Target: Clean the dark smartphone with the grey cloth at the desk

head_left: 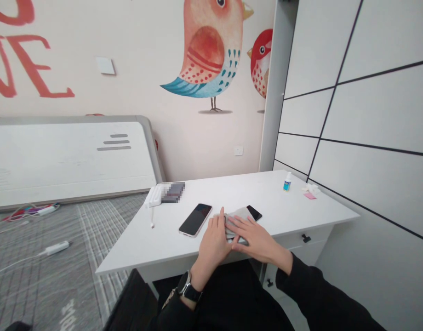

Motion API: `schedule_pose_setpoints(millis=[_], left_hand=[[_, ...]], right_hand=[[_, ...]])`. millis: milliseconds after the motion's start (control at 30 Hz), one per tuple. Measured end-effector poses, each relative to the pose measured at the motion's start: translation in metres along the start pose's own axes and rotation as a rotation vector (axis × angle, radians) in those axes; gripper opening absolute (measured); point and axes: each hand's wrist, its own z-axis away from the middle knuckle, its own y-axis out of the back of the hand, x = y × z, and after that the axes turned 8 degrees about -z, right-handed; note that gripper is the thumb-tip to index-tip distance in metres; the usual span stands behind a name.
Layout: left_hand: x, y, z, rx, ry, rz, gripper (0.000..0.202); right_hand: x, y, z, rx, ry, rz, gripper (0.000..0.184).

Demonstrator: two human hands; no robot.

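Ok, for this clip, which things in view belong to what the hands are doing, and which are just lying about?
In use: left hand and right hand, both on a grey cloth, with a black phone partly under it.

Lying about: pink-edged phone, small blue-labelled bottle, white desk, white power adapter.

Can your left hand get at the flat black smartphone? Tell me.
Probably yes: the flat black smartphone lies just beside the left hand, nothing between them, though that hand rests on a grey cloth.
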Motion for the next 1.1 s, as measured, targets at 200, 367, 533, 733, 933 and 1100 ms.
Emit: schedule_pose_setpoints(millis=[200,367,533,733,933,1100], left_hand=[[-0.004,-0.005,0.001,0.032,0.004,0.014,0.095],[-0.009,-0.008,0.000,0.036,0.007,0.052,0.102],[-0.012,-0.012,-0.002,0.038,0.001,0.051,0.102],[-0.009,-0.008,-0.002,0.037,0.002,0.014,0.100],[-0.006,-0.005,-0.002,0.022,-0.015,-0.013,0.099],[-0.006,-0.006,-0.002,0.018,0.017,0.012,0.103]], right_hand=[[0.001,0.001,0.004,0.105,-0.138,0.034,0.073],[0.004,0.010,0.008,0.076,-0.180,0.027,0.069],[0.001,0.011,0.009,0.051,-0.118,0.002,0.077],[0.008,0.016,0.005,0.072,-0.200,0.037,0.068],[0.006,0.009,0.009,-0.030,0.038,-0.033,0.079],[0.015,0.015,0.012,0.090,-0.193,0.066,0.077]])
